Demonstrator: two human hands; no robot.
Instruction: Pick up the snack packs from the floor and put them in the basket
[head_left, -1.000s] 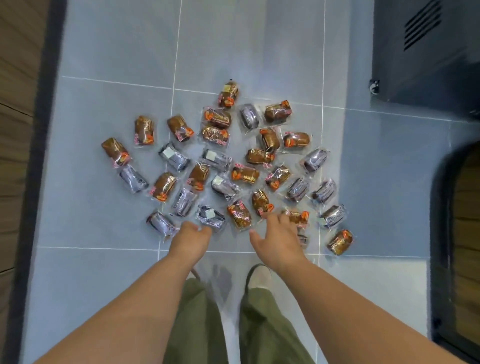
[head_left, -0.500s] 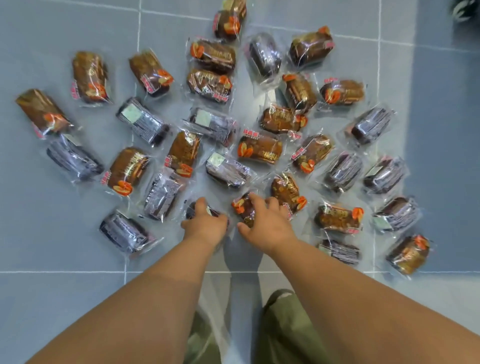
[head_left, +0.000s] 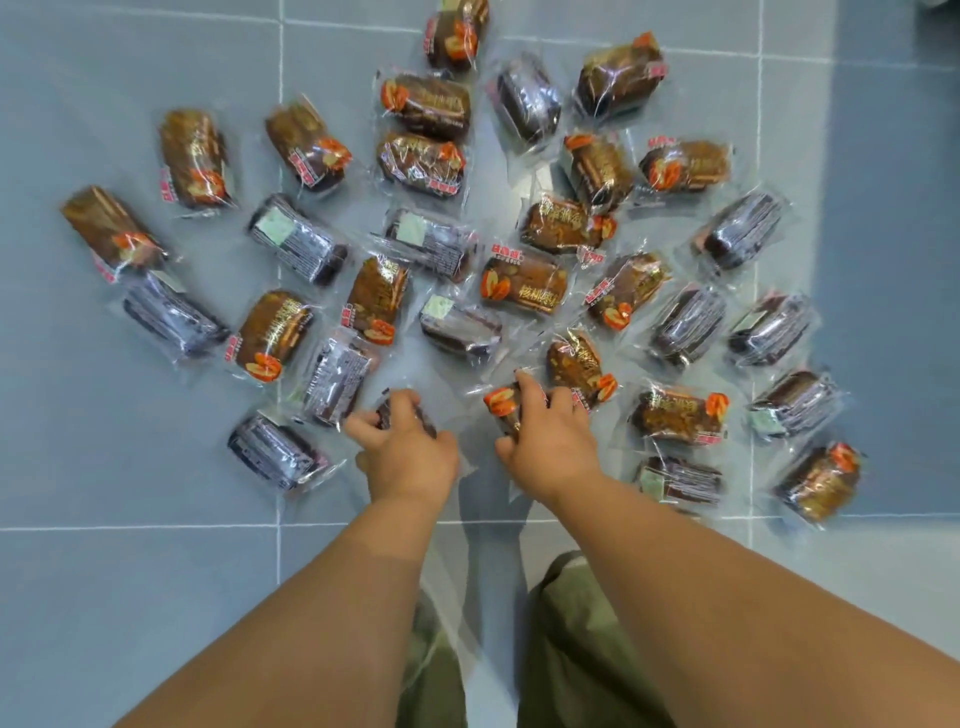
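Note:
Several clear-wrapped snack packs lie scattered on the grey tiled floor (head_left: 104, 597), some brown with orange print, some dark purple. My left hand (head_left: 408, 454) curls its fingers round a dark snack pack (head_left: 388, 413) at the near edge of the pile. My right hand (head_left: 550, 441) grips a brown snack pack (head_left: 503, 402) with an orange end. Both packs are mostly hidden under the hands. A brown pack (head_left: 579, 366) lies right beside my right fingers. No basket is in view.
A dark purple pack (head_left: 275, 452) lies left of my left hand, and a brown pack (head_left: 678, 415) right of my right hand. My green trouser legs (head_left: 566, 649) show below my arms. Bare tiles lie at the left and bottom.
The camera has dropped much closer to the floor. Both hands have reached forward into the pile and their fingers have curled round the nearest packs.

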